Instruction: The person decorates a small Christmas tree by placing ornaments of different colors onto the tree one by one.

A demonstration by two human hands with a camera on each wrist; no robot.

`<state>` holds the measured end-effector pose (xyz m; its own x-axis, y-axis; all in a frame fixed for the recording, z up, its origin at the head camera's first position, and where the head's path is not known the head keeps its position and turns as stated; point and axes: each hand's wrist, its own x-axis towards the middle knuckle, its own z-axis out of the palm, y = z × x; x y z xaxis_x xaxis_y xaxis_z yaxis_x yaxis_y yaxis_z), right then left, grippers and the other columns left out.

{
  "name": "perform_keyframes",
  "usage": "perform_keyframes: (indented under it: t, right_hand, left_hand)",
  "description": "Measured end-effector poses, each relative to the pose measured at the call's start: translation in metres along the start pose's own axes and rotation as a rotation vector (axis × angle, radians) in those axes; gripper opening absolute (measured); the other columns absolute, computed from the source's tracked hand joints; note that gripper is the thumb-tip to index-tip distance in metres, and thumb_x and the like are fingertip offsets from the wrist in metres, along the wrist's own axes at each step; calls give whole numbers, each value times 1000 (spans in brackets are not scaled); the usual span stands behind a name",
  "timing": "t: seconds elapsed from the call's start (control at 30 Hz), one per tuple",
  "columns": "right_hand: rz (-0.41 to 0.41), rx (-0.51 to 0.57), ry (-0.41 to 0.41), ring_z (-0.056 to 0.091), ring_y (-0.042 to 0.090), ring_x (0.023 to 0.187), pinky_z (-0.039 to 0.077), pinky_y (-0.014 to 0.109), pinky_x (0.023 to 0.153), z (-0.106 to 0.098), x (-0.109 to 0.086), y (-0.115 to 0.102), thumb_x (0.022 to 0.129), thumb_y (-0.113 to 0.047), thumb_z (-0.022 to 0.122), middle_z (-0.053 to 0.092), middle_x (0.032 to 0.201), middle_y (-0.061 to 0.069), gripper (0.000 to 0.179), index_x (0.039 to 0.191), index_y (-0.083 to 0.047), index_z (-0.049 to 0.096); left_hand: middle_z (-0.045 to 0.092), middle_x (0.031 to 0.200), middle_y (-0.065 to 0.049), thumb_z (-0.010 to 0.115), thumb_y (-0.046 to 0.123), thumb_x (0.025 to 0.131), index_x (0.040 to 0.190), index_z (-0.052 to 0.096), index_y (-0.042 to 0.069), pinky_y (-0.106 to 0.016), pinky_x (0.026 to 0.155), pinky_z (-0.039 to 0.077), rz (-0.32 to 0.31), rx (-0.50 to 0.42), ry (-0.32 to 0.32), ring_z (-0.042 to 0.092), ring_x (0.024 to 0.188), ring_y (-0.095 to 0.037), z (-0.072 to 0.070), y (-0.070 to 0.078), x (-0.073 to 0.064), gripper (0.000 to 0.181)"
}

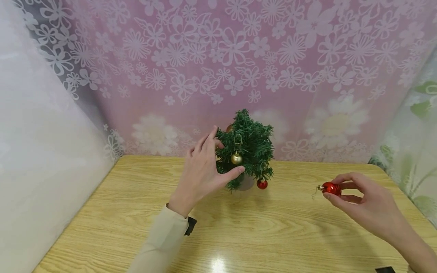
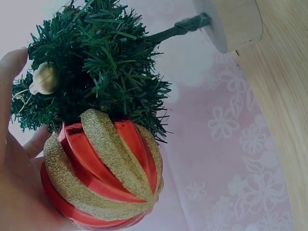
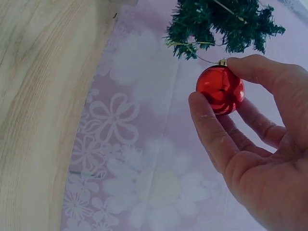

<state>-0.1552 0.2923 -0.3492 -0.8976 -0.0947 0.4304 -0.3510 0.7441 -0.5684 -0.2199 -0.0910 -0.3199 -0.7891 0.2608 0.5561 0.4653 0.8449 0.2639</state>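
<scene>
A small green artificial Christmas tree (image 1: 246, 144) stands on a pale round base (image 1: 246, 184). My left hand (image 1: 203, 170) is at its left side, fingers spread and thumb extended across the front near a gold bauble (image 1: 236, 158). A large bauble with red and glittery gold stripes (image 2: 103, 168) shows beside that palm in the left wrist view; the hand hides it in the head view. My right hand (image 1: 367, 201) pinches a shiny red bauble (image 1: 331, 188) by its sides, right of the tree. Its cap and thin gold string (image 1: 315, 194) point toward the tree.
Another small red bauble (image 1: 262, 184) hangs low on the tree's right front. The tree stands toward the back of the wooden table (image 1: 273, 235). A pink flowered curtain (image 1: 218, 76) hangs behind, with pale cloth (image 1: 47, 125) at the left.
</scene>
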Motion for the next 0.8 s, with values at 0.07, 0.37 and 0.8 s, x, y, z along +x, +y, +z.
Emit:
perform_keyframes:
  t: [0.07, 0.37, 0.8]
  right_hand:
    - [-26, 20, 18, 58, -21, 89, 53, 7, 66, 2, 0, -4, 80, -3, 86, 60, 101, -23, 33, 106, -12, 66]
    - [-82, 85, 60, 64, -13, 87, 54, 7, 70, 6, -1, -23, 77, 4, 86, 67, 99, -18, 40, 108, -15, 69]
    - [-238, 159, 89, 69, -4, 92, 57, 13, 74, 6, -2, -47, 68, 19, 84, 70, 102, -8, 51, 108, -10, 70]
  left_hand:
    - [54, 149, 1, 61, 78, 84, 163, 21, 11, -67, 108, 38, 4, 0, 8, 39, 149, -26, 2, 2, 3, 111]
    - [27, 170, -7, 66, 70, 86, 137, 50, 15, -69, 106, 40, 41, -7, 47, 37, 151, -32, 0, 4, 2, 76]
    - [70, 116, -7, 71, 25, 95, 107, 68, 11, -35, 99, 53, 388, -253, 316, 66, 112, -21, 3, 25, -31, 19]
